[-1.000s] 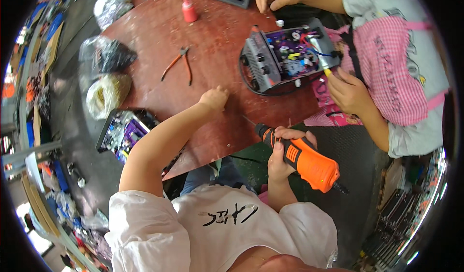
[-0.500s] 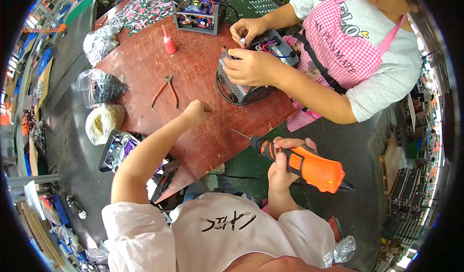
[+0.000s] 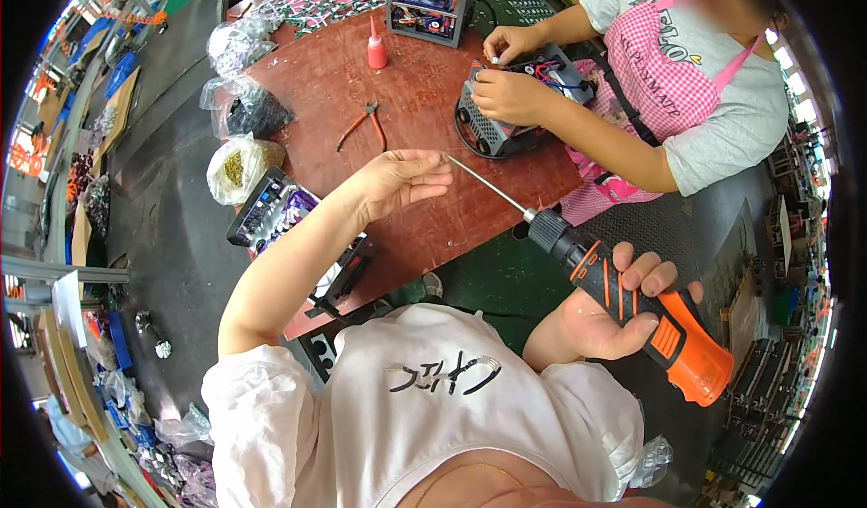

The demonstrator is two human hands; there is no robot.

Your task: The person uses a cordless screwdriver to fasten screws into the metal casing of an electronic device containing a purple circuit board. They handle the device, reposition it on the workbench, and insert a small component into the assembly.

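Observation:
My right hand (image 3: 601,323) is wrapped round an orange and black electric screwdriver (image 3: 623,296), whose long thin bit (image 3: 488,184) points up and left over the table. At the tip of that bit, the thumb and forefinger of my left hand (image 3: 406,181) are pinched together. Whatever may be between them is too small to make out. Below my left forearm, partly covered by it, sits an open device (image 3: 271,208) with purple and silver parts inside. Orange-handled pliers (image 3: 364,127) lie on the red table (image 3: 424,102) beyond my left hand.
Across the table, a co-worker's hands (image 3: 510,93) work at a grey metal case (image 3: 497,129) with wires. A red bottle (image 3: 377,47), another open case (image 3: 429,11), a pile of small parts (image 3: 330,0) and plastic bags, one with brass-coloured pieces (image 3: 237,167), stand toward the far and left edges.
My left hand has come to the bit's tip, its fingers now pinched there. The screwdriver is closer to the camera, its bit meeting my fingers. The whole view has shifted, moving the table rightward and up.

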